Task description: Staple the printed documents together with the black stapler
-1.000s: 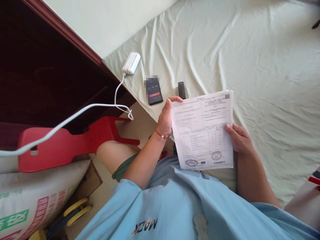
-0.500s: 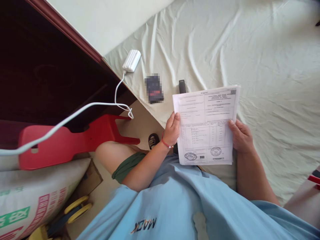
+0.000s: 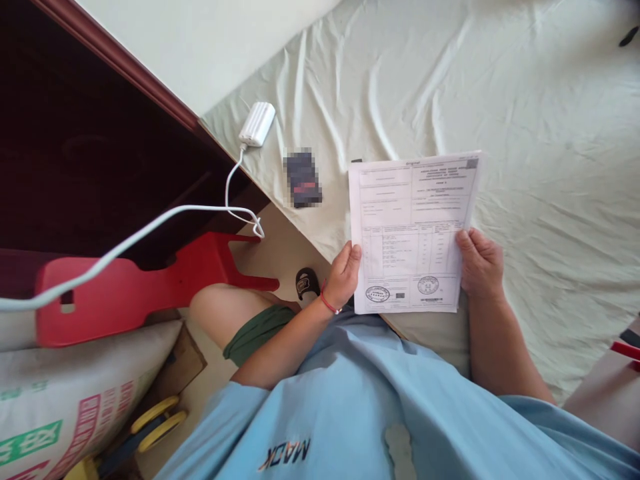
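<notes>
A stack of printed papers (image 3: 413,233) is held up in front of my light blue shirt. The top sheet carries a table, two round stamps near its lower edge and small dark codes. My right hand (image 3: 484,263) grips the right edge, thumb on the front and fingers behind. My left hand (image 3: 343,275), with a red cord bracelet at the wrist, is closed at the lower left edge, its thumb overlapping the paper. The fingers behind the sheets are hidden. Behind the top left corner, a small dark object (image 3: 357,161) barely shows.
The papers are above a bed with a wrinkled pale sheet (image 3: 550,200). A blurred dark rectangular item (image 3: 304,179) and a white adapter (image 3: 257,125) with a white cable (image 3: 150,227) lie left. Below are a red plastic stool (image 3: 200,267) and a printed white sack (image 3: 85,387).
The papers have risen a little, covering most of the dark object behind them. My left hand has slid down their left edge, while my right hand keeps its hold.
</notes>
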### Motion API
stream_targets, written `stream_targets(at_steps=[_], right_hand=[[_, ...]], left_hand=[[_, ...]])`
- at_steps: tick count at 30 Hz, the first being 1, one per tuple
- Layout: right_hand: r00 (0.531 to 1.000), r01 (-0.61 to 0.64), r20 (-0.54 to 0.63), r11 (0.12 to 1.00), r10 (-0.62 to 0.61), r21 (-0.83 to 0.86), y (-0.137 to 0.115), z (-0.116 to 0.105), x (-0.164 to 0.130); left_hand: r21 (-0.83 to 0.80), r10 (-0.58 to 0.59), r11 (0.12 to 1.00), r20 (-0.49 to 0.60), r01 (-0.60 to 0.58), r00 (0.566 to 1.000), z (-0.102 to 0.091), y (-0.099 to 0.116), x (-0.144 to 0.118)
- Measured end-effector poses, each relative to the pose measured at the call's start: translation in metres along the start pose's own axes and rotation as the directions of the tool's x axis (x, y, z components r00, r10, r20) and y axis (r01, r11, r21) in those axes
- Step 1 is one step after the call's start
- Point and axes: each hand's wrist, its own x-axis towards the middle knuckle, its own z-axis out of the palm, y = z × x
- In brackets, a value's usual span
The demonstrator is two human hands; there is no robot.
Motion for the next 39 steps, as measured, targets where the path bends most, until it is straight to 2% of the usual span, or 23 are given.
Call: stream_targets(at_steps=[4, 8, 11, 15, 19, 23, 26, 30, 34, 39], right_hand=[[0.999, 0.000, 0.032, 0.999, 0.001, -0.052, 0.005, -0.001, 0.000], [0.998, -0.013, 0.065, 0.999, 0.016, -0.044, 0.004, 0.000, 0.001], [0.997, -0.009, 0.071, 0.997, 0.015, -0.077, 0.002, 0.000, 0.002], [0.998, -0.015, 0.066, 0.994, 0.022, -0.105, 0.003, 0.002, 0.003], [1.000, 0.002, -0.025, 1.000, -0.003, -0.022, 0.002, 0.005, 0.005], [0.995, 0.013, -0.101, 0.997, -0.005, 0.074, -0.004, 0.009, 0.005], [0.995, -0.009, -0.095, 0.995, 0.018, 0.096, -0.006, 0.009, 0.004], [0.999, -0.032, -0.026, 0.998, 0.033, 0.060, -0.002, 0.006, 0.002], [1.000, -0.019, 0.024, 0.999, 0.018, 0.047, 0.002, 0.003, 0.001], [1.000, -0.020, -0.010, 0.997, 0.020, 0.074, -0.003, 0.007, 0.002]], left_hand=[[0.263, 0.076, 0.962, -0.021, -0.068, 0.997, -0.004, -0.002, -0.013], [0.289, 0.064, 0.956, -0.040, -0.050, 0.997, -0.013, -0.001, -0.015], [0.250, 0.024, 0.968, 0.000, -0.023, 1.000, -0.020, -0.001, -0.015], [0.155, -0.061, 0.986, -0.012, 0.062, 0.998, -0.022, -0.008, -0.015], [0.002, -0.128, 0.992, 0.047, 0.128, 0.991, -0.017, -0.010, -0.017], [-0.028, -0.178, 0.982, 0.153, 0.184, 0.972, -0.015, -0.002, -0.023], [-0.019, -0.238, 0.969, 0.200, 0.247, 0.950, -0.016, 0.002, -0.029], [-0.036, -0.294, 0.952, 0.183, 0.305, 0.938, -0.019, 0.000, -0.034], [-0.168, -0.343, 0.913, 0.177, 0.372, 0.922, -0.020, -0.004, -0.039], [-0.336, -0.392, 0.838, 0.177, 0.430, 0.903, -0.013, -0.004, -0.044]])
